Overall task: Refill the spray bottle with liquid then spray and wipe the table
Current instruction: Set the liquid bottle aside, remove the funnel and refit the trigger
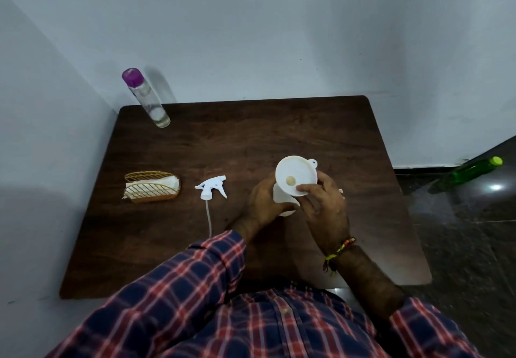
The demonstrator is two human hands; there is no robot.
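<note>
A white spray bottle body [282,201] stands on the dark wooden table [237,145], and my left hand [264,204] grips its side. A white funnel [296,174] sits in the bottle's mouth. My right hand [324,207] pinches the funnel's rim with thumb and fingers. The white trigger spray head [210,187] with its dip tube lies flat on the table to the left of the bottle. At the far left corner stands a clear bottle with a purple cap [146,98], with a little clear liquid at the bottom.
A gold wire holder with white napkins [152,187] sits near the table's left edge. Walls close in behind and to the left. A green bottle [474,170] lies on the dark floor to the right.
</note>
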